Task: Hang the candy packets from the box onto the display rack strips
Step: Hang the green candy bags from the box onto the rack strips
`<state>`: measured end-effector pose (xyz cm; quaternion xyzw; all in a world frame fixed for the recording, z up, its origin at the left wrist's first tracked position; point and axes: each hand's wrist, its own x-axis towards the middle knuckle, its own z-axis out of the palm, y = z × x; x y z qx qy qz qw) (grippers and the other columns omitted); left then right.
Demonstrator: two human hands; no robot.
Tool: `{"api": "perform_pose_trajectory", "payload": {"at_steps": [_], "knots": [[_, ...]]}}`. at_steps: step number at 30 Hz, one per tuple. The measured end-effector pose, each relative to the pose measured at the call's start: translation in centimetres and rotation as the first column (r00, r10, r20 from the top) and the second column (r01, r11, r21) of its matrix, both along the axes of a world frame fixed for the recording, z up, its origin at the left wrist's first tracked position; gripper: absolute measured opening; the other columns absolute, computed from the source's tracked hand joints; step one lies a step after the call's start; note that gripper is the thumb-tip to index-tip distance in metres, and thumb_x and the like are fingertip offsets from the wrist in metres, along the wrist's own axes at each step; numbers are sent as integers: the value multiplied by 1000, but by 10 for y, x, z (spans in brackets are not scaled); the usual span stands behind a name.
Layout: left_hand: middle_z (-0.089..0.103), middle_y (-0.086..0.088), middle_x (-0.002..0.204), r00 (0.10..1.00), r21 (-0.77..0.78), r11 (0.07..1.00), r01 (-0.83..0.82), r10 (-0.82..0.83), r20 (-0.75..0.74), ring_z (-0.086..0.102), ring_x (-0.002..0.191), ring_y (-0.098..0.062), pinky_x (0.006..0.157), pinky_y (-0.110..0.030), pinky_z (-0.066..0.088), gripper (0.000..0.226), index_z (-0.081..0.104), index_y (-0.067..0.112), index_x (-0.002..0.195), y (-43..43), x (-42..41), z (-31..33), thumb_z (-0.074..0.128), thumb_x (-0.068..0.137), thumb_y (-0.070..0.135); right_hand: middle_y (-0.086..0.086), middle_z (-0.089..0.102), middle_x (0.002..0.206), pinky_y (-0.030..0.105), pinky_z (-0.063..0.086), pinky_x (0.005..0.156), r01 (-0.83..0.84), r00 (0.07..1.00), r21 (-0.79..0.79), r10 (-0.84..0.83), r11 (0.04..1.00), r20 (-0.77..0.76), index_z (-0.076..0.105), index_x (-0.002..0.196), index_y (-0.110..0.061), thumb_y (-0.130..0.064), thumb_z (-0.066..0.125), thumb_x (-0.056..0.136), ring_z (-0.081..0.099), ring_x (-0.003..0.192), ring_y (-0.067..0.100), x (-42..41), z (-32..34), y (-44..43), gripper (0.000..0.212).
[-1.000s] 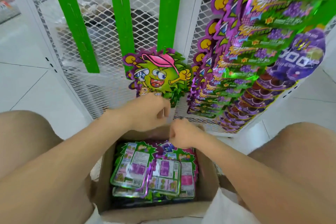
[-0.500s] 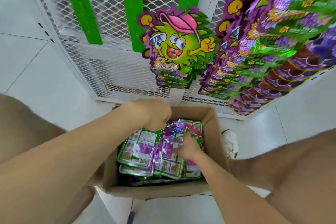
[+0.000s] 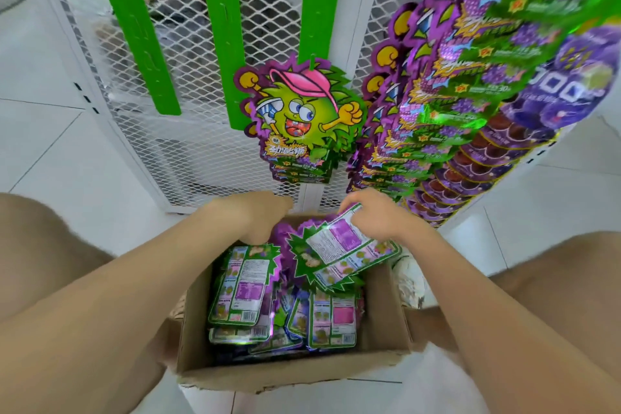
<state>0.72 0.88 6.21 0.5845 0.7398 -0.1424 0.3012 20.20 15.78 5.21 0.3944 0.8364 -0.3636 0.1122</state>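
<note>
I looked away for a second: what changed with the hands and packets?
The right hand, down in the box half a second ago, has gripped a packet and lifted it. The left hand stays at the box's far edge; the hung packets are unchanged.

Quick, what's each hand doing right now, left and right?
Left hand: fingers hidden at the far end of the box, cannot tell.
Right hand: grips a candy packet above the box.

Glossy foil candy packets, matt brown cardboard box, white metal mesh rack, smooth green plastic strips
</note>
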Motion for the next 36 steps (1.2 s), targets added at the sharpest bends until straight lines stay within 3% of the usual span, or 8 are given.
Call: {"api": "perform_pose_trajectory", "payload": {"at_steps": [7, 9, 12, 16, 22, 24, 29, 36], "knots": [[63, 0, 83, 916, 401, 861, -311, 159, 369, 55, 76, -13, 69, -32, 39, 25, 69, 15, 94, -2, 1, 38, 66, 102, 39, 3, 65, 79, 30, 36, 47, 146, 928, -54, -155, 988, -339, 69, 118, -22, -4, 57, 99, 46, 46, 17, 10, 37, 3, 28], [55, 9, 64, 818, 381, 800, -463, 220, 532, 51, 59, -6, 62, -24, 43, 26, 69, 19, 78, -6, -1, 50, 71, 100, 32, 6, 57, 133, 40, 52, 83, 130, 952, 203, -65, 970, -300, 59, 134, -35, -28, 69, 95, 65, 103, 28, 9, 35, -7, 40], [54, -1, 71, 592, 241, 685, -688, 338, 731, 56, 59, -13, 55, -26, 56, 20, 70, 6, 84, -8, 5, 61, 72, 100, 19, -4, 24, 160, 54, 28, 122, -64, 966, 233, 118, 970, -229, 30, 153, -50, -64, 84, 73, 23, 150, 21, 9, 49, -22, 97], [58, -13, 84, 264, 57, 419, -906, 457, 849, 66, 66, -20, 53, -25, 61, 9, 65, -1, 92, -4, 15, 73, 71, 97, 2, -25, 28, 162, 41, 36, 121, -362, 912, -200, 302, 910, -278, 25, 155, -54, -55, 94, 66, 30, 149, 1, 11, 71, -36, 113], [78, -20, 94, -183, -229, 139, -963, 281, 942, 79, 77, -27, 69, -33, 67, 6, 63, -7, 95, 9, 16, 92, 63, 96, -13, -16, 66, 123, 36, 48, 104, -165, 862, 246, 261, 955, -434, 54, 141, -32, -29, 71, 95, 62, 110, 5, -1, 77, -34, 49], [75, -21, 111, -78, -145, 159, -977, 364, 928, 79, 84, -30, 73, -38, 68, 16, 63, -1, 114, 13, 12, 96, 67, 99, 2, -16, 66, 100, 39, 45, 90, -35, 854, 389, 230, 921, -467, 57, 122, -30, -27, 66, 98, 60, 88, 14, -3, 80, -26, 26], [46, -12, 137, 740, 737, 258, -625, 498, 453, 47, 130, -32, 111, -43, 40, 44, 60, 18, 135, 22, 3, 111, 56, 94, 32, -12, 73, 93, 42, 50, 93, 106, 861, 529, 189, 842, -473, 72, 111, -27, -37, 73, 93, 64, 93, 26, -13, 103, -5, 21], [57, -2, 138, 780, 774, 116, -622, 182, 599, 56, 126, -19, 114, -46, 44, 68, 52, 16, 142, 53, 2, 147, 42, 75, 3, 7, 70, 94, 38, 45, 77, 130, 826, 616, 259, 777, -501, 67, 119, -15, -27, 64, 101, 62, 91, 33, -46, 145, 19, 22]]}}
